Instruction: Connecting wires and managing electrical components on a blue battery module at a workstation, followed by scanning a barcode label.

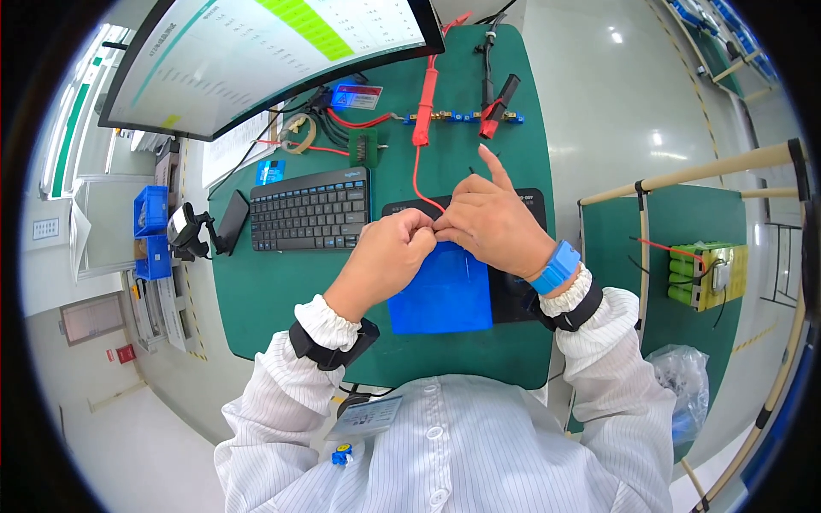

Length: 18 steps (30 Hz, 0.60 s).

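Green table (291,286): left hand (386,259) and right hand (498,224) are pinching close together.
Blue pack (440,295) is lying bodyward of both, red wire (416,175) running away; what they're pinching, I cannot tell.

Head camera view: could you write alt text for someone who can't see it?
A person's left hand and right hand meet at the far edge of a blue block, where a red wire reaches their fingertips. Beneath is a green table; a keyboard and a large screen are to the left.
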Motion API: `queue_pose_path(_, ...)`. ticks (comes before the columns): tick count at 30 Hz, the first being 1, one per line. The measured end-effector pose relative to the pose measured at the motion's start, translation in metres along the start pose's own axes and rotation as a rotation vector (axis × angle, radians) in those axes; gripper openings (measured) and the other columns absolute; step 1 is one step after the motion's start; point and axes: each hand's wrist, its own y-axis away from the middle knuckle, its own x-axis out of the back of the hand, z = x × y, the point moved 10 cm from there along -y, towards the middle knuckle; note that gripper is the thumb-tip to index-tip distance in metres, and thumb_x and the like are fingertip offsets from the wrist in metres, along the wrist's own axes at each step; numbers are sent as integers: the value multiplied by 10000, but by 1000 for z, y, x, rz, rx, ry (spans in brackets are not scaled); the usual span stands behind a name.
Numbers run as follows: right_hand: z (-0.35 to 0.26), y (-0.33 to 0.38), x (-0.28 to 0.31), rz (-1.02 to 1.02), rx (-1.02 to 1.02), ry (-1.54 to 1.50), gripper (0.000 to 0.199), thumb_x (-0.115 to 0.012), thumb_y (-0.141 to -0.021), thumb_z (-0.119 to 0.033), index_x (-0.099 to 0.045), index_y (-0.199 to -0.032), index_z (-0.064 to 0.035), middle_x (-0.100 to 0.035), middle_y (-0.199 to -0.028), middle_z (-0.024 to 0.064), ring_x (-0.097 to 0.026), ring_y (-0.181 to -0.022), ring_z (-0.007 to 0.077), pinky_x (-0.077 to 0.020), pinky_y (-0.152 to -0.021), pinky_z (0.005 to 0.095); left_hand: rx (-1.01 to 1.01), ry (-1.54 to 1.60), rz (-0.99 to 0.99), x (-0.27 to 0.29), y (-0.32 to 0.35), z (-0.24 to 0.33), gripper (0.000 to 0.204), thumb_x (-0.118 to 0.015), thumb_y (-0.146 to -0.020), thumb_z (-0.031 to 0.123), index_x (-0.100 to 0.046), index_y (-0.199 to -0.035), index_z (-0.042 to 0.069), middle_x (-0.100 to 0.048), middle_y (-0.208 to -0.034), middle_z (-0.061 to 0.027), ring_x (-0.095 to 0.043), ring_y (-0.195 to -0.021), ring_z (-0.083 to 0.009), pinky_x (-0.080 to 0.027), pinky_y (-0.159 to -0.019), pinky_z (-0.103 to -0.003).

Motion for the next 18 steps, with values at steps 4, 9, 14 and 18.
queue_pose_path(4, -7, -1, 2, 23, 34, 82, 147, -739, -778, -241, -636, -759, -138, -586, -699, -20, -590, -864, 168, -194, -1182, 562, -143, -133, 98, 3, -2, 5, 207, -511, -853, 179, -636, -850, 14, -577, -618, -148, -572, -574, -290, -459, -639, -378)
queue_pose_path(9, -4, -3, 4, 47, 42, 92, 142, -738, -775, -220, -620, -759, -143, -567, -686, -23, -586, -852, 162, -193, -1177, 580, -154, -191, 116, 4, -1, 9, 184, -495, -855, 167, -622, -817, 39, -586, -625, -121, -567, -603, -290, -432, -788, -387)
queue_pose_path(14, -6, -3, 3, 49, 49, 34, 164, -739, -775, -183, -583, -742, -143, -553, -710, -28, -585, -863, 160, -183, -1168, 608, -224, -250, 147, 3, 6, 14, 155, -480, -856, 139, -610, -819, 62, -606, -668, -92, -569, -676, -281, -352, -940, -467)
queue_pose_path(18, -6, -3, 0, 44, 53, 32, 172, -738, -775, -176, -575, -741, -137, -548, -718, -25, -585, -878, 158, -181, -1167, 610, -316, -311, 195, 4, 11, 16, 124, -478, -854, 120, -578, -806, 64, -597, -678, -76, -557, -678, -280, -339, -949, -507)
